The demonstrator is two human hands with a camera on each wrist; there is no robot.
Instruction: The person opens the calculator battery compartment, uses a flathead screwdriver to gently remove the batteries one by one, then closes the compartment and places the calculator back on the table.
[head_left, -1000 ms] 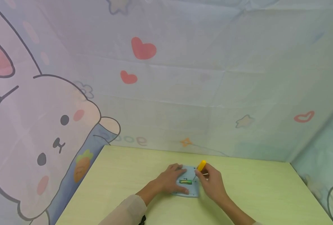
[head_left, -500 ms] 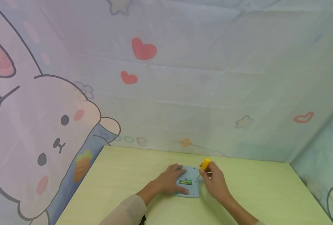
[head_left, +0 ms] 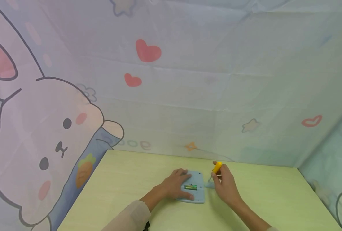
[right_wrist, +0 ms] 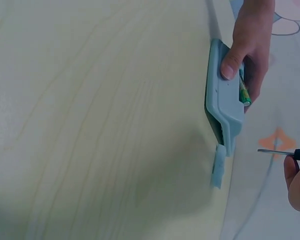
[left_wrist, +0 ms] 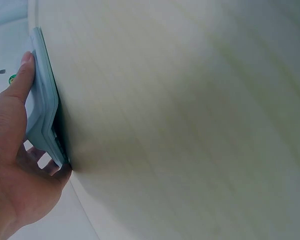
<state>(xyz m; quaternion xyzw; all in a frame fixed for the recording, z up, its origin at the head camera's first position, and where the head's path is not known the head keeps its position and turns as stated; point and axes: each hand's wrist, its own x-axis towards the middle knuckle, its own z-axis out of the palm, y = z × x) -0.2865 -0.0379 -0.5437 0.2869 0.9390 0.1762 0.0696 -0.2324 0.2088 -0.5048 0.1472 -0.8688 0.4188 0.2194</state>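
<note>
A light blue calculator lies back side up on the table, a green battery showing in its open compartment. My left hand grips it from the left, the thumb over its back and the fingers toward its far edge. My right hand holds a yellow-handled screwdriver, whose bare metal tip is clear of the calculator in the right wrist view. Beside the calculator's right edge lies a small light blue piece, like a battery cover, partly behind the right hand in the head view.
The pale wood-grain table stretches to both sides of the calculator. A printed cloth with a rabbit and hearts hangs behind it. At the far right, past the table's edge, a dark cable loop shows.
My right hand has moved right with the screwdriver, from over the calculator's back to beyond its right edge. The small blue piece has come into view there. My left hand has stayed put.
</note>
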